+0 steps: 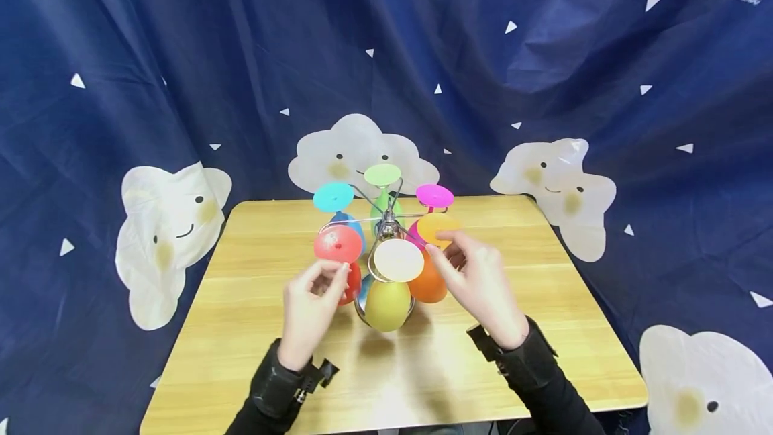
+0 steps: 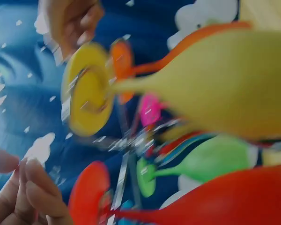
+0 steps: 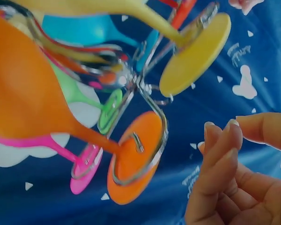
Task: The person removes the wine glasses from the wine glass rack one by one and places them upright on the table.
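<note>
A shiny metal stemware rack point(image 1: 390, 225) stands on the table with several coloured goblets hanging upside down from its arms. At the front hangs the yellow goblet point(image 1: 386, 307); the red goblet point(image 1: 353, 286) is left of it and the orange goblet point(image 1: 427, 284) right. My left hand point(image 1: 311, 311) is beside the red goblet's foot, thumb and fingertips close together, with nothing visible between them. Near the yellow and orange feet, my right hand point(image 3: 243, 173) has its fingers loosely bent and holds nothing; the right wrist view shows it apart from both goblets.
Blue point(image 1: 333, 197), green point(image 1: 382, 175) and magenta point(image 1: 435, 195) goblet feet spread around the back of the rack. Beneath is a light wooden table point(image 1: 253, 327). A dark blue curtain point(image 1: 410, 32) with cloud and star faces hangs behind it.
</note>
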Tool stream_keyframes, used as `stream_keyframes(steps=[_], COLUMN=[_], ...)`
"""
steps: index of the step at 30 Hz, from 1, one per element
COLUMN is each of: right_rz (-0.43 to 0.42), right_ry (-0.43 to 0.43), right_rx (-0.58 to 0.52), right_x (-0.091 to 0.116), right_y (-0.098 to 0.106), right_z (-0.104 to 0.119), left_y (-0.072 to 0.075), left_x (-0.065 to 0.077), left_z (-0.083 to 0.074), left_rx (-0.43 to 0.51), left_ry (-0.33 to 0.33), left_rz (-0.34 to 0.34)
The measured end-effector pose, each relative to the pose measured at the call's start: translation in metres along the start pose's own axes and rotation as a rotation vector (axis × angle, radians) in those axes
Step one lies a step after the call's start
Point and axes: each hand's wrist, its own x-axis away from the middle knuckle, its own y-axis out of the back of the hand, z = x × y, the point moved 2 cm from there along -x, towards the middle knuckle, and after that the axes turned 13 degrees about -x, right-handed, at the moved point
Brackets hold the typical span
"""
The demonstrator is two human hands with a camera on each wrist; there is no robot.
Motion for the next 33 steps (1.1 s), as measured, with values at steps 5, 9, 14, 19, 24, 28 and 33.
stream_keyframes(steps=[5, 9, 14, 19, 24, 28, 33], right_rz=[0.055, 0.082, 0.138, 0.218, 0.27, 0.288, 0.298], right_ry=[-0.085, -0.089, -0.111, -0.218, -0.3, -0.346, -0.479], right_rx=[-0.004, 0.017, -0.006, -0.134, -0.289, -0.388, -0.636], right_x=[0.004, 0.003, -0.002, -0.005, -0.005, -0.006, -0.007], right_y=[-0.009, -0.015, -0.021, -0.024, -0.028, -0.03, -0.031], right_z=[-0.001, -0.004, -0.006, -0.007, -0.007, -0.01, -0.016], left_y=[-0.029, -0.045, -0.056, -0.057, -0.055, -0.057, -0.059], left_x=[0.017, 0.018, 0.013, 0.011, 0.009, 0.007, 0.008], left_z=[0.009, 0.01, 0.008, 0.004, 0.003, 0.003, 0.003], left_rx=[0.061, 0.151, 0.3, 0.498, 0.567, 0.572, 0.584], left_ry=[0.041, 0.201, 0.352, 0.412, 0.41, 0.4, 0.406], left_rz=[0.096, 0.244, 0.365, 0.379, 0.333, 0.327, 0.329])
